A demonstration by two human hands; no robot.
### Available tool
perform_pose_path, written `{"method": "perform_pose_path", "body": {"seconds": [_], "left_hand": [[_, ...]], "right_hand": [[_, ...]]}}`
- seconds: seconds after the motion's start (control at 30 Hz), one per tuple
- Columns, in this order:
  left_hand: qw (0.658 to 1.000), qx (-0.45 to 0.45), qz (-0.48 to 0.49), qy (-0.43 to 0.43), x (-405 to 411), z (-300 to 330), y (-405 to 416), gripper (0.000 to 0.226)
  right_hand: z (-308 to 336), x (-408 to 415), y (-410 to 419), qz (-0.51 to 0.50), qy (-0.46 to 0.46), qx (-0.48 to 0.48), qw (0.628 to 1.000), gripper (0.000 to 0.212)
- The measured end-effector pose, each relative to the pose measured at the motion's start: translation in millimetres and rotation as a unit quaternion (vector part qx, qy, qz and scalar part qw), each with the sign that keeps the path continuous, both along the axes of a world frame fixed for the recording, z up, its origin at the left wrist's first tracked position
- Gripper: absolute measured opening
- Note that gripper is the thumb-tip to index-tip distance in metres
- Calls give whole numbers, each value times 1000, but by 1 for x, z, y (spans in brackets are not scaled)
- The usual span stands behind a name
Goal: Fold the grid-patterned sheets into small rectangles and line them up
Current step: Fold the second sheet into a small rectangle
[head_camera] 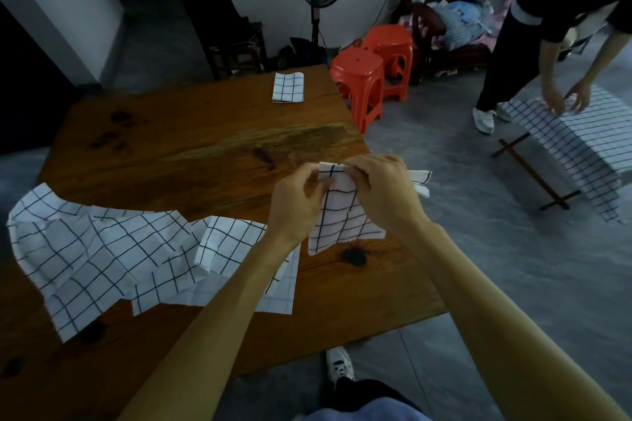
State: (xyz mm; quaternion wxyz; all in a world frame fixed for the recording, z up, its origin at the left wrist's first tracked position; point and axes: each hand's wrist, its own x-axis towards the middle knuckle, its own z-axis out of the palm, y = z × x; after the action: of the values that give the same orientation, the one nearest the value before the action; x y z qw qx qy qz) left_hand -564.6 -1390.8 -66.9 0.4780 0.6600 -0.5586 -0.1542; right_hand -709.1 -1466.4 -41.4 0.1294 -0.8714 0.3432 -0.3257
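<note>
On the worktop's left, loose sheets lie crumpled and overlapping. Right of them the left hand and right hand each pinch the top edge of a half-folded sheet, which hangs down to the wood. One folded rectangle sits at the far edge. Thin, limp, light cloth; best held at corners.

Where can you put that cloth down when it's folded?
Bare wood runs across the table between the folded cloth at the far edge and both hands. The near left is crowded with loose cloths.
</note>
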Motion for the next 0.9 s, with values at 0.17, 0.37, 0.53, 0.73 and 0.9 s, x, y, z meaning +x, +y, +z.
{"method": "perform_pose_path", "body": {"seconds": [0.17,0.37,0.53,0.73,0.9], "left_hand": [[999,-7,20,38,7,-1,9,4],[983,85,-19,161,20,-4,21,8],[975,121,-26,185,26,-20,13,11],[963,206,-19,171,50,-64,-35,22],[950,266,35,158,68,-111,-90,17]], "right_hand": [[-2,-14,-1,9,24,75,997,29],[-8,-20,-6,-11,75,69,995,10],[-17,-11,-26,-8,182,138,974,17],[-67,12,-90,34,243,224,943,22],[-112,38,-152,50,295,268,916,27]]}}
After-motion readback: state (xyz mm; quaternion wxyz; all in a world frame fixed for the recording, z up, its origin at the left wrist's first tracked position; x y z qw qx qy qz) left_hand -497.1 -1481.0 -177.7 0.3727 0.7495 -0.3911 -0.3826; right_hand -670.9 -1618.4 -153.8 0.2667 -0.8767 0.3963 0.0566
